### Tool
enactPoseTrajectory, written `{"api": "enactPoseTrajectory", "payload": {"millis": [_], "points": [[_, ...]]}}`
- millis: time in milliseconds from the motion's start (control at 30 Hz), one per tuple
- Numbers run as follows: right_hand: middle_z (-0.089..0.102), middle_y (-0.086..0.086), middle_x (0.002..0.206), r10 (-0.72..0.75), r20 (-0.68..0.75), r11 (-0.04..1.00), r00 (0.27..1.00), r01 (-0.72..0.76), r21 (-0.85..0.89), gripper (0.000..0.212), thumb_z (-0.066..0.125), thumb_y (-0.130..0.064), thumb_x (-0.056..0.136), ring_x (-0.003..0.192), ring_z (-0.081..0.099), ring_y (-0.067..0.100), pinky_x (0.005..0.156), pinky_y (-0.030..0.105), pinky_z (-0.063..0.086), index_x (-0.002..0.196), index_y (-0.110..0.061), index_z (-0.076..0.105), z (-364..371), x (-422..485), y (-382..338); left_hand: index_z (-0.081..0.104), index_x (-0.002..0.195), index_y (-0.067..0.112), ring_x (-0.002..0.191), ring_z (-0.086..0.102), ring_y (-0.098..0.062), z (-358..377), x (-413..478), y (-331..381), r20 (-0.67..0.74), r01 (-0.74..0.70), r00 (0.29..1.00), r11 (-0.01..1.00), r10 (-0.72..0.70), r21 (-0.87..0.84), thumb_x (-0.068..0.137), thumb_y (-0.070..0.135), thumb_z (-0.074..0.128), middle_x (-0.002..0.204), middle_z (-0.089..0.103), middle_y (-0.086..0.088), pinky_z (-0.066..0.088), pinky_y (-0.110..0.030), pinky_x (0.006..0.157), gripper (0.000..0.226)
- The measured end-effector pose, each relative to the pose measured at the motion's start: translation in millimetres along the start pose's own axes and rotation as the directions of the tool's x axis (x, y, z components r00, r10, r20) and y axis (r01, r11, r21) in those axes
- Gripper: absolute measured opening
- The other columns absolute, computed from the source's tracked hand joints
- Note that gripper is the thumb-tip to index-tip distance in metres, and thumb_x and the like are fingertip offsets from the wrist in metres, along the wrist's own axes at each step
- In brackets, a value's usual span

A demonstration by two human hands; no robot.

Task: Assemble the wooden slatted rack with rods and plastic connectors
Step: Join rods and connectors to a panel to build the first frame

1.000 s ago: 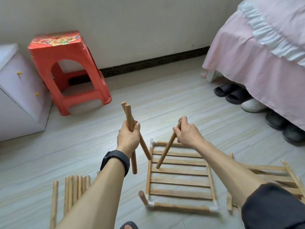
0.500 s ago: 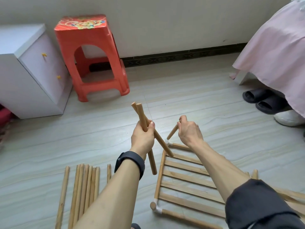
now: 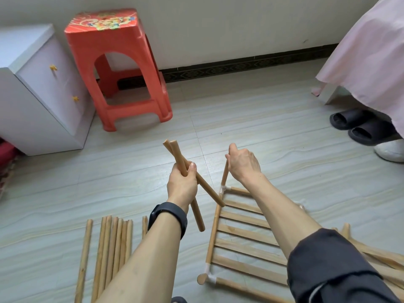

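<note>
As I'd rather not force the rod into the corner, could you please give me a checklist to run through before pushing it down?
1. Right hand grips the rod near its top: ok.
2. Rod's lower end at the corner connector: ok.
3. Rod fully seated: cannot tell.
4. Slatted panel flat on the floor: ok.
5. Left hand holds two spare rods: ok.
6. Spare rods clear of the panel: cannot tell.

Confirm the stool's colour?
Red stool, with a patterned top; head view shows it best.

Left hand (image 3: 182, 182) grips two rods (image 3: 177, 155); right hand (image 3: 243, 165) seemingly grips third rod (image 3: 224, 174).
</note>
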State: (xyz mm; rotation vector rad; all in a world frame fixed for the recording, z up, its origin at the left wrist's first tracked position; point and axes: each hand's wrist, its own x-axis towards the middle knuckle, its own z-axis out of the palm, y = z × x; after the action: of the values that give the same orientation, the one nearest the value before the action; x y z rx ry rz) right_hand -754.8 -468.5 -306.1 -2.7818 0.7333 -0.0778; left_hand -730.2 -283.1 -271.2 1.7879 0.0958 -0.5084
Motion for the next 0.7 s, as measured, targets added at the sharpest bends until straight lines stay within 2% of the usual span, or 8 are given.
{"api": "enactPoseTrajectory", "payload": {"millis": [133, 300, 433, 500, 567, 667, 700], "points": [[0.052, 0.013, 0.083, 0.022, 0.019, 0.999, 1.000, -0.022, 0.030, 0.017, 0.044, -0.026, 0.107, 0.084, 0.058, 0.040, 0.065, 0.041, 0.040, 0.109, -0.009, 0.046, 8, 14, 2, 0.057, 0.099, 0.030, 0.102, 0.068, -0.024, -8, 2, -7, -0.016, -0.011, 1.000, 0.999, 0.011, 0.034, 0.103, 0.040, 0.052, 0.105, 0.068, -0.001, 0.050, -0.043, 0.093, 0.012], [0.055, 0.017, 0.091, 0.027, 0.054, 0.999, 0.998, -0.029, 0.037, 0.018, 0.047, -0.027, 0.106, 0.083, 0.049, 0.036, 0.069, 0.040, 0.041, 0.110, -0.010, 0.049, 9, 24, 0, 0.058, 0.101, 0.029, 0.101, 0.067, -0.023, -16, 5, -7, -0.013, -0.020, 1.000, 0.998, 0.021, 0.066, 0.103, 0.040, 0.052, 0.104, 0.068, -0.002, 0.053, -0.043, 0.094, 0.013], [0.056, 0.017, 0.089, 0.069, 0.061, 0.993, 0.996, -0.075, 0.093, 0.017, 0.048, -0.027, 0.105, 0.083, 0.053, 0.038, 0.068, 0.041, 0.042, 0.109, -0.010, 0.048, 10, 19, -1, 0.059, 0.104, 0.027, 0.100, 0.069, -0.022, -19, -1, 6, 0.028, -0.039, 0.999, 0.999, 0.038, 0.031, 0.103, 0.038, 0.053, 0.106, 0.069, -0.003, 0.048, -0.032, 0.079, 0.013], [0.053, 0.016, 0.086, 0.088, 0.068, 0.991, 0.994, -0.094, 0.098, 0.017, 0.047, -0.026, 0.105, 0.084, 0.055, 0.040, 0.067, 0.040, 0.041, 0.109, -0.009, 0.047, 9, 14, -2, 0.061, 0.108, 0.025, 0.095, 0.072, -0.019, -18, -11, 18, 0.087, -0.047, 0.995, 0.999, 0.046, 0.010, 0.104, 0.036, 0.054, 0.103, 0.069, -0.002, 0.047, -0.027, 0.073, 0.014], [0.053, 0.015, 0.089, 0.114, 0.089, 0.990, 0.990, -0.121, 0.077, 0.017, 0.046, -0.025, 0.106, 0.092, 0.058, 0.040, 0.069, 0.039, 0.040, 0.111, -0.009, 0.049, 1, 13, -6, 0.062, 0.111, 0.027, 0.091, 0.073, -0.017, -15, -21, 32, 0.190, -0.079, 0.979, 0.997, 0.079, -0.007, 0.103, 0.036, 0.055, 0.104, 0.071, -0.003, 0.051, -0.029, 0.075, 0.014], [0.065, 0.012, 0.106, 0.138, 0.198, 0.986, 0.971, -0.153, 0.068, 0.025, 0.048, -0.030, 0.103, 0.097, 0.061, 0.032, 0.080, 0.038, 0.050, 0.122, -0.014, 0.053, -11, 9, -8, 0.064, 0.118, 0.034, 0.082, 0.066, -0.014, -7, -32, 45, 0.327, -0.130, 0.939, 0.991, 0.111, 0.037, 0.102, 0.042, 0.056, 0.108, 0.072, -0.004, 0.048, -0.026, 0.067, 0.019], [0.069, 0.008, 0.105, 0.133, 0.230, 0.984, 0.964, -0.157, 0.089, 0.034, 0.049, -0.034, 0.100, 0.095, 0.065, 0.027, 0.084, 0.039, 0.053, 0.130, -0.018, 0.051, -17, 5, -6, 0.065, 0.120, 0.036, 0.078, 0.060, -0.014, -5, -35, 49, 0.369, -0.145, 0.922, 0.988, 0.115, 0.054, 0.100, 0.045, 0.057, 0.103, 0.072, -0.003, 0.045, -0.023, 0.062, 0.023]]}}
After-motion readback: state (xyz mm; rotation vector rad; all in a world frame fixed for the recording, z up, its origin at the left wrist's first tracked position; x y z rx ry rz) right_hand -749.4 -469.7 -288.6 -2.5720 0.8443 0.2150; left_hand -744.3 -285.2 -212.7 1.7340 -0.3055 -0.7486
